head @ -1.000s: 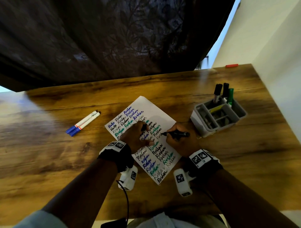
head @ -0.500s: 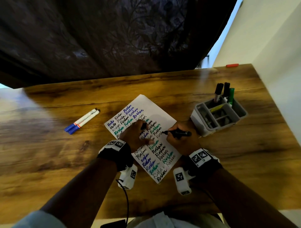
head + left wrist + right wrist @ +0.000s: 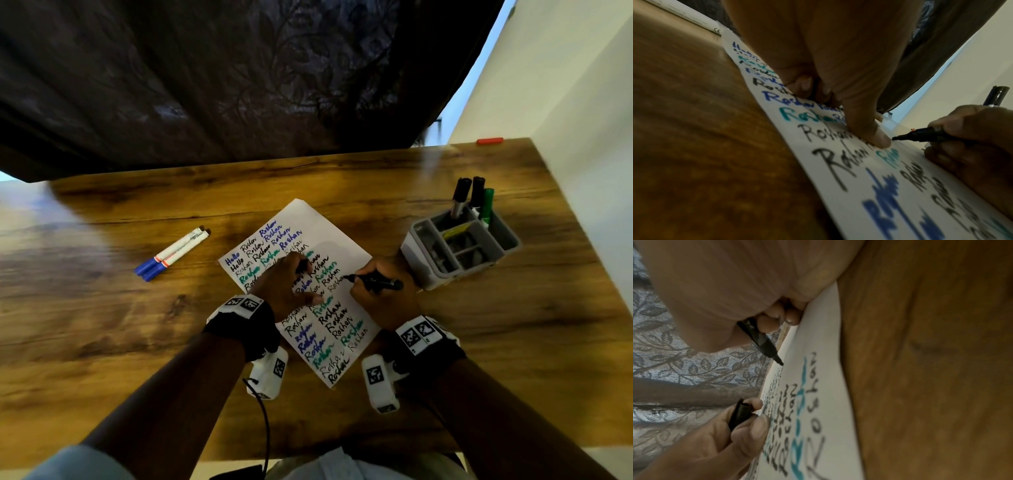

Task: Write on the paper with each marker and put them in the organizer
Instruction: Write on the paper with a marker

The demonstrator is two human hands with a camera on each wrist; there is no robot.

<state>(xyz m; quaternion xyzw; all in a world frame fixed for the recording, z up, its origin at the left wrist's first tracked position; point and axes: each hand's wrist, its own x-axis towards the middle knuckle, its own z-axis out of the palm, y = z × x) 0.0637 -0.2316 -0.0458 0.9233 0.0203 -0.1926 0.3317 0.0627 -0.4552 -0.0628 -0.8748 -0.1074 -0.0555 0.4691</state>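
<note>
A white paper [image 3: 320, 226] covered in black, blue and green writing lies mid-table. My right hand [image 3: 380, 298] grips an uncapped black marker [image 3: 376, 281], also seen in the right wrist view [image 3: 761, 341]. Its tip points left, at or just above the sheet's right part; contact is unclear. My left hand [image 3: 284, 284] rests on the paper, thumb [image 3: 877, 136] pressing it down, fingers curled round the black cap [image 3: 740, 415]. A grey organizer [image 3: 507, 236] to the right holds two black-capped markers [image 3: 460, 195] and a green marker [image 3: 486, 205].
Two blue-capped white markers [image 3: 171, 255] lie side by side on the wooden table [image 3: 102, 325], left of the paper. A small red object [image 3: 489, 140] sits at the far right edge. A dark curtain hangs behind the table and a white wall stands on the right.
Both hands stay almost where they were. The marker tip has edged slightly over the paper, and the head view has shifted a little.
</note>
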